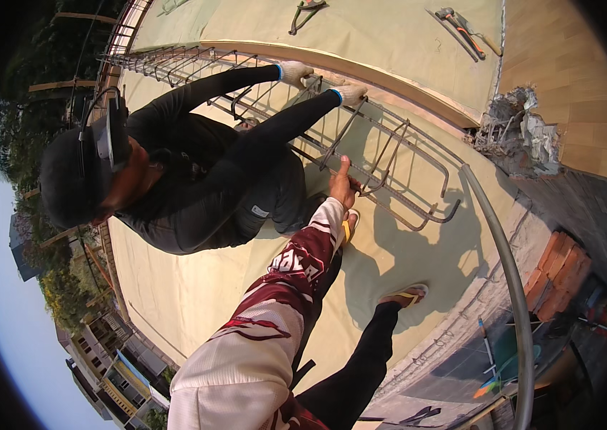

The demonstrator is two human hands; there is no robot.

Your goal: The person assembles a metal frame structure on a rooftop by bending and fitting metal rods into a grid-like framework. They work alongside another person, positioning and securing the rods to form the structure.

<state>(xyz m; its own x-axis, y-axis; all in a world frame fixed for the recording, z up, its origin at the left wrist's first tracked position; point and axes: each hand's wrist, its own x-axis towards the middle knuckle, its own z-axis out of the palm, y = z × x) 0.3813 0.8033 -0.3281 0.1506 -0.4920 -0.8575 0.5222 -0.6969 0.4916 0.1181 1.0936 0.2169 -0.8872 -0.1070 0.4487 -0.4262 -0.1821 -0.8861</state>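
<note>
Maroon-and-cream sleeve (242,344): and there it is, bold white lettering (292,262) running across the forearm on the maroon patch, chunky dark-edged block letters, though the folds bend them and we can't be sure of the whole word!
Co-worker's dark trousers (285,193): here we spot one small pale label (260,212), sewn or stuck we can't tell, its print too tiny for us.

A pale sheet-covered floor (174,304) spans the frame's middle and top; green-handled pliers (300,14) lie at top centre; an orange-handled hammer (465,34) lies at upper right. A sandalled foot (405,295) stands right of centre.
</note>
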